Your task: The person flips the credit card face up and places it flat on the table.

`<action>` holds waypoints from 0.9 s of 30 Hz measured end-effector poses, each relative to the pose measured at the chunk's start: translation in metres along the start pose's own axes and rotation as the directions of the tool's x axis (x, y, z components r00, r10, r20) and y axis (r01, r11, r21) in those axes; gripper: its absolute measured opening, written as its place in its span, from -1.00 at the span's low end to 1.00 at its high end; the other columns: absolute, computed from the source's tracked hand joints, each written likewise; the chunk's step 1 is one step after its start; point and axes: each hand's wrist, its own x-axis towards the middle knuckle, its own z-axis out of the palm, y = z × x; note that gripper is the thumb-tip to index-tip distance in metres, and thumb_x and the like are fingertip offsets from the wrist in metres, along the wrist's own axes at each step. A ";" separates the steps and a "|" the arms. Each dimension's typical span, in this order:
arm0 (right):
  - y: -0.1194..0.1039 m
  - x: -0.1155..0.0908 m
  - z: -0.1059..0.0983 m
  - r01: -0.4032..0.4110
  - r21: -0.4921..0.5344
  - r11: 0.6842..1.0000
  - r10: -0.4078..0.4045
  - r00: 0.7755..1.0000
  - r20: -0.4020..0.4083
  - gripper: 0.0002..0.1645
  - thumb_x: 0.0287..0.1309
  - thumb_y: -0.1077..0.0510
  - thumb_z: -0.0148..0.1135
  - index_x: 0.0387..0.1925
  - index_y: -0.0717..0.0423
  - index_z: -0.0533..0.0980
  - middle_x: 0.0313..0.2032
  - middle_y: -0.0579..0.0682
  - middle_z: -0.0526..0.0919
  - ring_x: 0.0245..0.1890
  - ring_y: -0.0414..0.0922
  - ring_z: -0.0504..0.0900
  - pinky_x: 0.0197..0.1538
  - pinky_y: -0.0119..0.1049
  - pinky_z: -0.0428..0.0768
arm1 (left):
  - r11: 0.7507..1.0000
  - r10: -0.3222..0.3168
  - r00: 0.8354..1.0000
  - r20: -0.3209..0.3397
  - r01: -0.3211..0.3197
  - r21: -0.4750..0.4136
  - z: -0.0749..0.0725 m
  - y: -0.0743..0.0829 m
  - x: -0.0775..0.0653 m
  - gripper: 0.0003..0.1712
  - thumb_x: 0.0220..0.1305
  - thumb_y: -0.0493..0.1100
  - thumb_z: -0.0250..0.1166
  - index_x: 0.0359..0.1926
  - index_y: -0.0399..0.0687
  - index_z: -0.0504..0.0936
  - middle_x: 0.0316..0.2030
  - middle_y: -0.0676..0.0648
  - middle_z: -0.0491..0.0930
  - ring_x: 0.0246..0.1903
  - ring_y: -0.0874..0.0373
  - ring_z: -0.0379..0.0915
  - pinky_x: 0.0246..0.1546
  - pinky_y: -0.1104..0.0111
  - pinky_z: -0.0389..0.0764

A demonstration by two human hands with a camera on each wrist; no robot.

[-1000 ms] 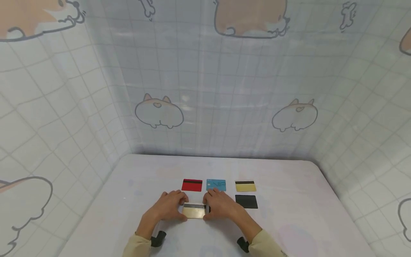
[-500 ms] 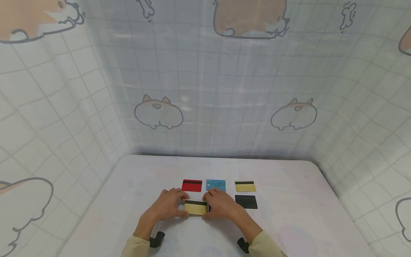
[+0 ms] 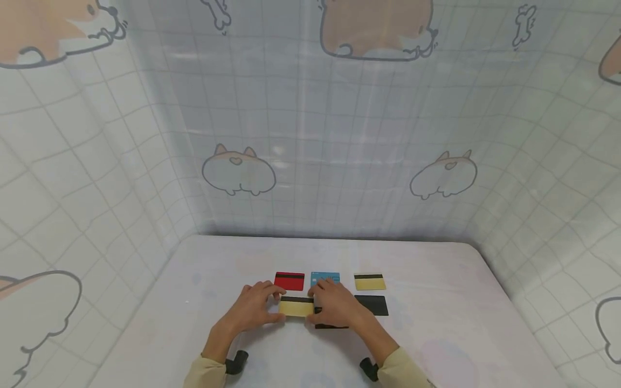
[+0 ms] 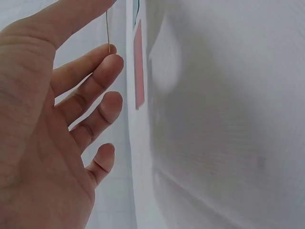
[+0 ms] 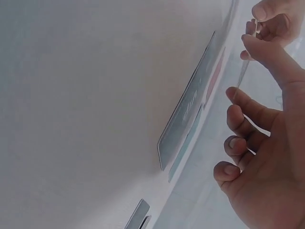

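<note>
Pinching opposite ends of a gold card point(image 3: 297, 307), the left hand point(image 3: 255, 307) and right hand point(image 3: 336, 307) held it above the table point(image 3: 228, 261), while a red card point(image 3: 289, 282) and a blue card point(image 3: 320, 276) lay flat just beyond them.

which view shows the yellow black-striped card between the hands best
The head view: there the yellow rectangular card shows its broad face and black stripe between left hand and right hand. The left wrist view shows only its thin edge; the right wrist view, a narrow sliver partly behind the right hand.
</note>
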 end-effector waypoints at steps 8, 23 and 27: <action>0.004 -0.001 -0.005 -0.005 0.035 0.999 0.007 0.999 -0.045 -0.35 0.08 -0.37 0.37 0.10 -0.14 0.55 0.04 -0.17 0.55 0.10 -0.14 0.49 0.18 -0.10 0.51 | 1.000 0.006 1.000 -0.002 -0.006 -0.020 -0.001 -0.001 0.003 -0.33 -0.05 0.24 0.58 0.10 0.21 0.63 -0.26 0.23 0.48 -0.14 0.26 0.38 -0.01 0.08 0.32; 0.009 -0.002 -0.011 -0.005 0.152 0.988 0.031 0.986 -0.163 -0.36 0.05 -0.33 0.37 0.13 -0.20 0.53 -0.16 -0.28 0.44 -0.10 -0.26 0.44 0.07 -0.16 0.52 | 0.997 0.081 0.995 -0.058 -0.081 0.009 -0.001 0.006 0.012 -0.41 -0.04 0.28 0.56 0.02 0.27 0.64 -0.26 0.24 0.50 -0.13 0.26 0.38 -0.04 0.09 0.30; 0.009 -0.002 -0.012 0.000 0.211 0.977 0.035 0.986 -0.160 -0.32 0.07 -0.31 0.38 0.18 -0.19 0.48 -0.15 -0.30 0.43 -0.09 -0.26 0.45 0.08 -0.17 0.52 | 0.994 0.106 0.993 -0.058 -0.106 0.001 0.000 0.009 0.016 -0.43 -0.03 0.27 0.56 0.01 0.28 0.65 -0.26 0.21 0.53 -0.13 0.27 0.37 -0.02 0.07 0.29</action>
